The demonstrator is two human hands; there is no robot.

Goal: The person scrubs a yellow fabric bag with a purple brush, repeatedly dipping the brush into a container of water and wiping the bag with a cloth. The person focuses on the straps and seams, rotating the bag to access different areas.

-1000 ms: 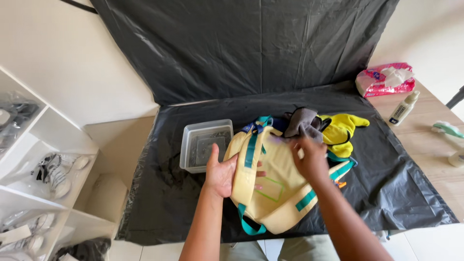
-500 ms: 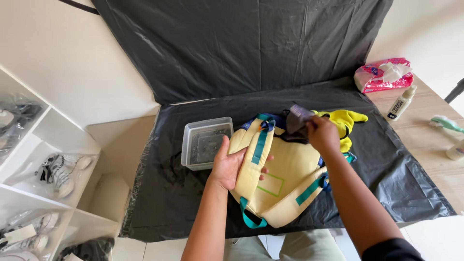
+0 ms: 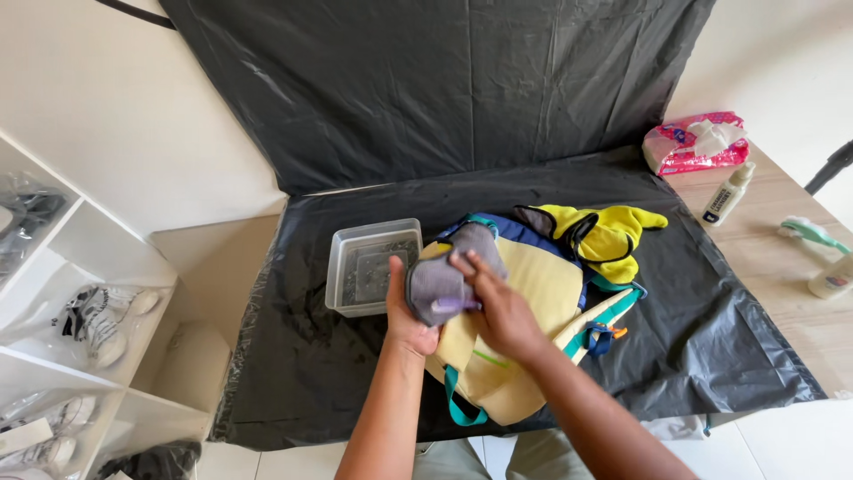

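Cloth held over backpack, both hands engaged

Hands meet at centre of the table. My left hand cups a grey cloth from below and behind, grip closed on it, thumb up along its left edge. My right hand lies over the cloth's front, fingers spread and pressing on it; grip closed on the cloth too. A thin purple strip shows at the cloth's lower edge, between the two hands.

Cloth sits just above the upper left part of a backpack, pale yellow with teal straps and a blue top. The backpack lies flat on a black plastic sheet that covers the table and runs up the wall behind. Bright yellow fabric rests at the backpack's upper right.

Clear plastic tub stands just left of the hands, touching none of them that I can see. Far right: pink wipes pack, small bottle. White shelf at left holds sneakers.
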